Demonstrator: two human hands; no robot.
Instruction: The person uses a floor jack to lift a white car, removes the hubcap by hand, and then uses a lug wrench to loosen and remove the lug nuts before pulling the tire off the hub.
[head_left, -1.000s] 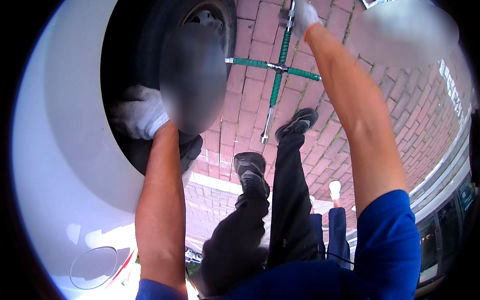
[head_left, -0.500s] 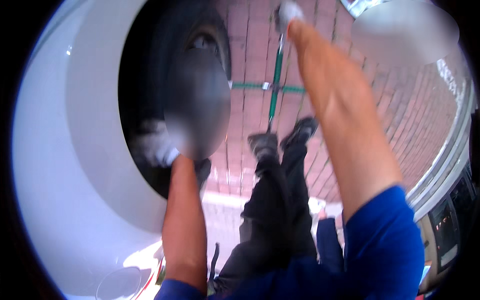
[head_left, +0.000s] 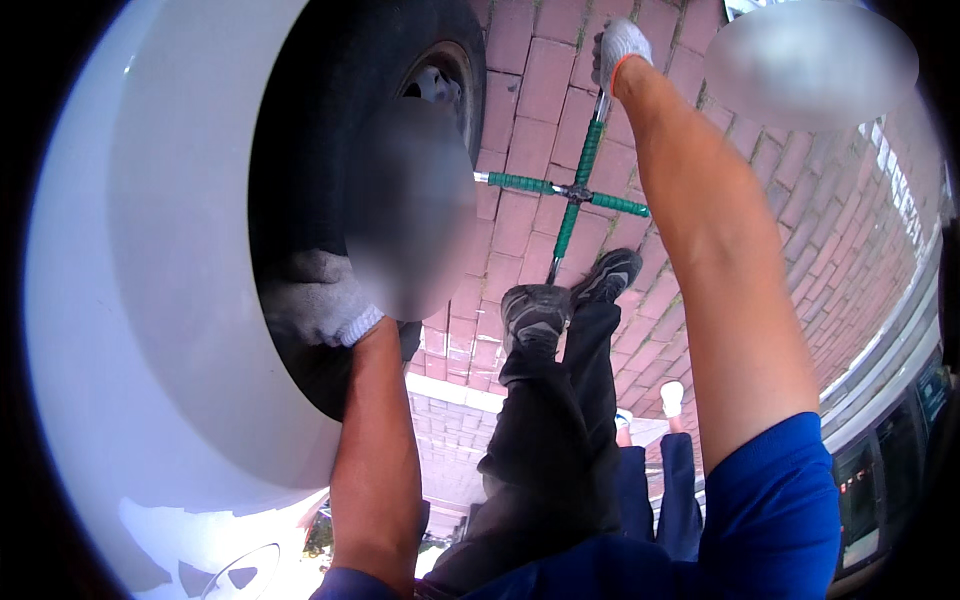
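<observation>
My right hand [head_left: 624, 56], in a whitish knit glove with an orange cuff edge, is closed round the far end of a four-way lug wrench [head_left: 567, 228] with green-wrapped arms. The wrench's left arm points at a car wheel [head_left: 455, 72]; a blur hides much of the wheel, so I cannot tell whether the socket sits on a nut. At the wrench's near end is the toe of my dark shoe [head_left: 534, 312]. Inside the wheel arch, my gloved left hand [head_left: 318, 300] is wrapped over the black tire [head_left: 318, 150], its fingertips in shadow.
A white car body [head_left: 150, 330] fills the left side, its fender curving round the tire. Reddish paving bricks [head_left: 540, 80] lie under the wrench. Near my legs stands another person in navy trousers [head_left: 680, 490]. A vehicle with dark windows [head_left: 880, 465] is at the lower right.
The wrench is tilted slightly clockwise, its far end shifted right along with my right hand. My left hand stays at the tire. The whole view has shifted a little and is sharper.
</observation>
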